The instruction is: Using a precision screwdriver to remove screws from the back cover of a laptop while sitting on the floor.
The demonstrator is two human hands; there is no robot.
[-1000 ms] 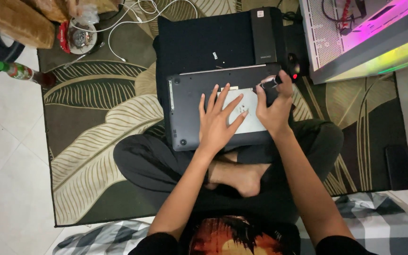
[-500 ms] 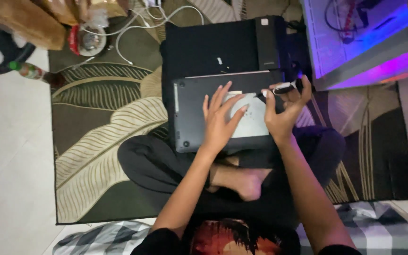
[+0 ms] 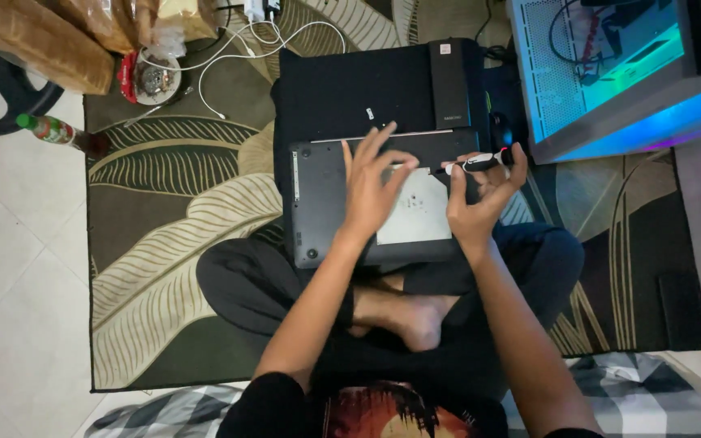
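The laptop lies upside down on the person's crossed legs, its long axis running left to right, hinge edge away from the body. A pale panel sits right of centre on its underside. The left hand rests spread on the base, fingers open and touching the upper edge of that panel. The right hand hovers just off the laptop's right edge, fingers closed on a small screwdriver (held level, tip pointing left toward the panel). So the panel lies between the two hands, nearer the left. Both hands are apart.
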